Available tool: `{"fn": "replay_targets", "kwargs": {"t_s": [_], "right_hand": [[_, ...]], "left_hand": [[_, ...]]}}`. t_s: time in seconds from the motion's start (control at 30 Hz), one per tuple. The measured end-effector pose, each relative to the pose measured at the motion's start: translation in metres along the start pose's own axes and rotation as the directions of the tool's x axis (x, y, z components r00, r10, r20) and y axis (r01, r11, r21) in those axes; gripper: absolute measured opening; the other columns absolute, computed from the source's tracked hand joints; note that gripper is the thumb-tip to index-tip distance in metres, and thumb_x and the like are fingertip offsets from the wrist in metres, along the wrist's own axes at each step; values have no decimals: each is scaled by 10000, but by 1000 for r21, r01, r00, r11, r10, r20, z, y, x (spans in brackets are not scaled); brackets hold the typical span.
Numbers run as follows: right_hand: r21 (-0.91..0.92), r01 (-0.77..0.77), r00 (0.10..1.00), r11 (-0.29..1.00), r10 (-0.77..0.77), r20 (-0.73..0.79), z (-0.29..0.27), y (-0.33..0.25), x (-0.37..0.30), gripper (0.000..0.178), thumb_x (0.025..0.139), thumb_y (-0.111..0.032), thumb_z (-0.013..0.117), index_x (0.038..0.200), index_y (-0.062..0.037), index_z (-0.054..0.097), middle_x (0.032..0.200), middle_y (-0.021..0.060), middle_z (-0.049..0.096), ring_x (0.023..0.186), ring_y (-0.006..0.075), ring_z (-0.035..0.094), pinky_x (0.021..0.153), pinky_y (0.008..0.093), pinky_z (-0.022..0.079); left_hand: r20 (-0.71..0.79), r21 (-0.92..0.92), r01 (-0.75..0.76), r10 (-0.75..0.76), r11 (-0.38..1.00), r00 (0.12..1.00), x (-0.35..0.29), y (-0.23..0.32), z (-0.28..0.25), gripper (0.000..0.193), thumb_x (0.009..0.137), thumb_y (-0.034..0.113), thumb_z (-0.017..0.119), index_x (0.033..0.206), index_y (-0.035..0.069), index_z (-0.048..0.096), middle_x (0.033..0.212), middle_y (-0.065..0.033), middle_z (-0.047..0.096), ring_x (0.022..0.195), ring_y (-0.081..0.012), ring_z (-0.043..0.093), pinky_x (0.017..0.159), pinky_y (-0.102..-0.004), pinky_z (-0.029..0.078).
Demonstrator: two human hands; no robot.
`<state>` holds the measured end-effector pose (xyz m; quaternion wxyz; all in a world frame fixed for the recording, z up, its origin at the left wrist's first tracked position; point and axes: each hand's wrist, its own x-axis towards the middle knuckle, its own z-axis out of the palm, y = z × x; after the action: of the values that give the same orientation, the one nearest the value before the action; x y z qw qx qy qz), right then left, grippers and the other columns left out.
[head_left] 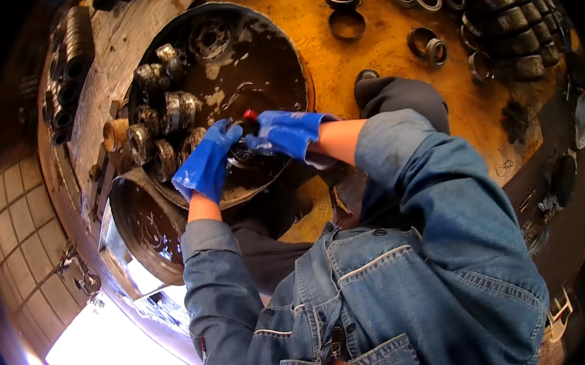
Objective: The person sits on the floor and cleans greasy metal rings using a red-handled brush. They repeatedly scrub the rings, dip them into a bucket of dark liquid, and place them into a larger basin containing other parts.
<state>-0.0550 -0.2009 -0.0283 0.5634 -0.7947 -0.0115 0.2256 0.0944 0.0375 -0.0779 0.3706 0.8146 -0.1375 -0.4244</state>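
Both my hands wear blue rubber gloves and meet over the near side of a wide round basin (304,80) of dark, oily liquid. My right hand (281,132) is closed round a tool with a red-ended dark handle (250,115); its working end is hidden. My left hand (210,154) has its fingers curled at a dark, greasy metal part (242,157) below the tool, mostly covered by the gloves. Left of my hands, several oily round metal parts (180,111) are heaped along the basin's rim. A round metal disc with holes (209,39) lies at the basin's far side.
A second, smaller round pan (148,230) of dark liquid stands at the near left. Metal rings (347,24) lie on the yellowish floor at the far right, beside stacked dark cylinders (508,21). More rings are stacked at the far left (78,41). My bent knee (406,103) borders the basin's right.
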Motion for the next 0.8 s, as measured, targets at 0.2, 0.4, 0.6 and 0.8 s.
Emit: {"fn": "replay_targets", "kwargs": {"t_s": [0.2, 0.4, 0.6, 0.8], "right_hand": [[-525, 42, 998, 850, -12, 61, 20, -11, 35, 315, 864, -352, 691, 1087, -133, 733, 1010, 68, 748, 989, 262, 700, 826, 441, 522], [-591, 32, 990, 806, 57, 131, 25, -11, 46, 364, 794, -343, 740, 1129, -203, 765, 1116, 2, 753, 1093, 232, 693, 779, 521, 492], [-478, -115, 992, 871, 126, -9, 20, -14, 35, 328, 785, -360, 725, 1049, -173, 783, 1025, 43, 764, 951, 283, 726, 712, 517, 495], [60, -211, 972, 976, 216, -93, 0, 8, 12, 369, 864, -339, 622, 1063, -59, 759, 1052, 183, 744, 939, 348, 722, 795, 444, 550]], "left_hand": [[-5, 197, 34, -33, 980, 999, -2, 33, 16, 484, 862, 297, 719, 1164, -77, 656, 1009, -186, 719, 921, -225, 674, 804, -368, 541], [-392, 145, -8, 65, 989, 917, -38, -36, 26, 584, 875, 295, 702, 1302, -83, 574, 1200, -239, 668, 1055, -264, 658, 936, -359, 516], [-666, 237, 192, 15, 952, 746, -64, -28, 87, 578, 895, 344, 692, 1302, -54, 587, 1164, -244, 697, 1034, -342, 684, 924, -423, 524], [-651, 409, 352, -1, 842, 759, -76, 66, 106, 661, 968, 483, 548, 1354, -53, 543, 1241, -340, 628, 1142, -478, 611, 977, -496, 474]]}}
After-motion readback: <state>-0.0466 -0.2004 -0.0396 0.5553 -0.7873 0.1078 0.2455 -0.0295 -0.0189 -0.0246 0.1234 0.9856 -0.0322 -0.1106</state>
